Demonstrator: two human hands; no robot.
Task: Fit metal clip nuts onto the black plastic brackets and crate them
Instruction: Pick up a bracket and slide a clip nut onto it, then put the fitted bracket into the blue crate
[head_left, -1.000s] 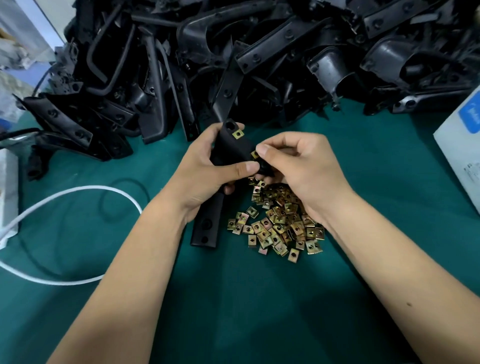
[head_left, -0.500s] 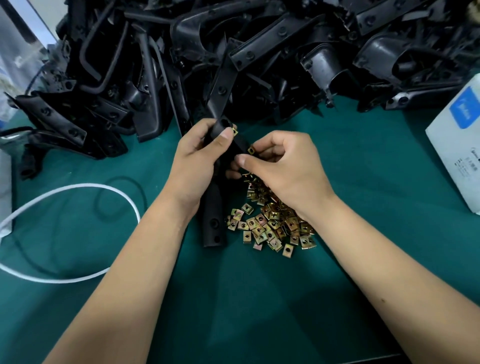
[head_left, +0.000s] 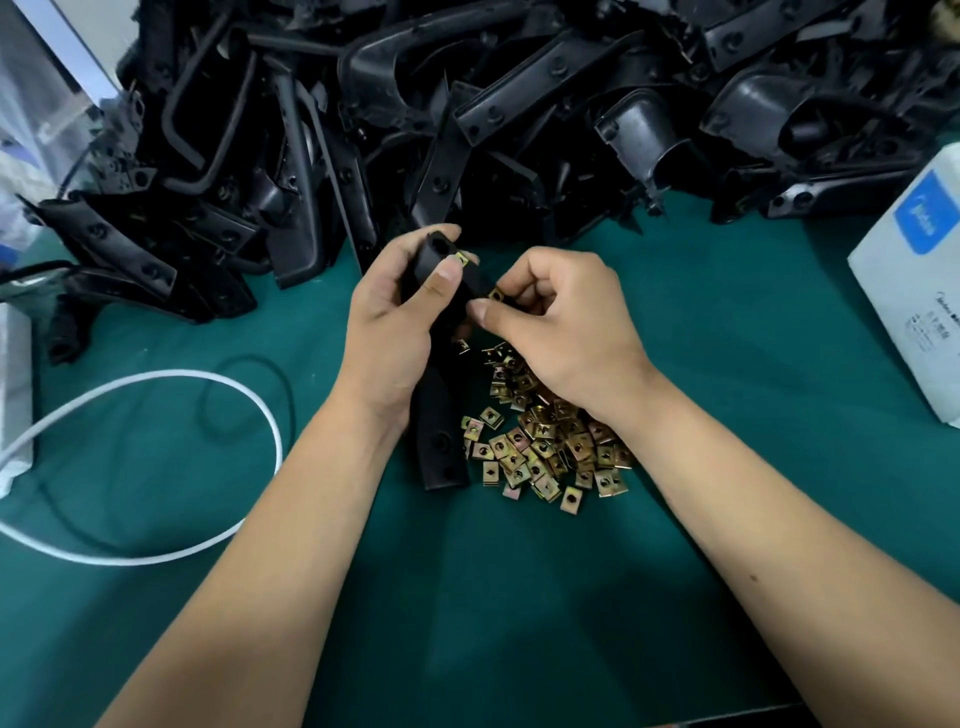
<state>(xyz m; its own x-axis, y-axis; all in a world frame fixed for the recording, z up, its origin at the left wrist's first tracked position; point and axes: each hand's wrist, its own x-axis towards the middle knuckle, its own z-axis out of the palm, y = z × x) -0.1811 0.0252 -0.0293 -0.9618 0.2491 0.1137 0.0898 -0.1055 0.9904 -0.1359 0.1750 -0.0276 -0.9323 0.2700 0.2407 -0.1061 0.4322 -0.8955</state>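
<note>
Here the left hand (head_left: 387, 322) grips the black bracket (head_left: 441, 415) at twelve o'clock of the loose clip nuts (head_left: 540, 441), right hand (head_left: 566, 317) pinching one clip nut (head_left: 496, 295) at its edge — best pushed on squarely — until its hole meets the bracket's.

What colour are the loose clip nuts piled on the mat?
Brassy gold, some tinted reddish: the clip nuts, clearest in the head view.

A person's left hand (head_left: 387, 317) grips a black plastic bracket (head_left: 439, 410) upright over a green table (head_left: 519, 597), one clip nut (head_left: 461, 260) seated near the bracket's top, while the right hand (head_left: 566, 322) pinches a second clip nut (head_left: 496, 295) against the bracket's edge. Loose clip nuts (head_left: 545, 441) lie heaped just right of the bracket; stacked brackets (head_left: 467, 104) fill the table behind it.
</note>
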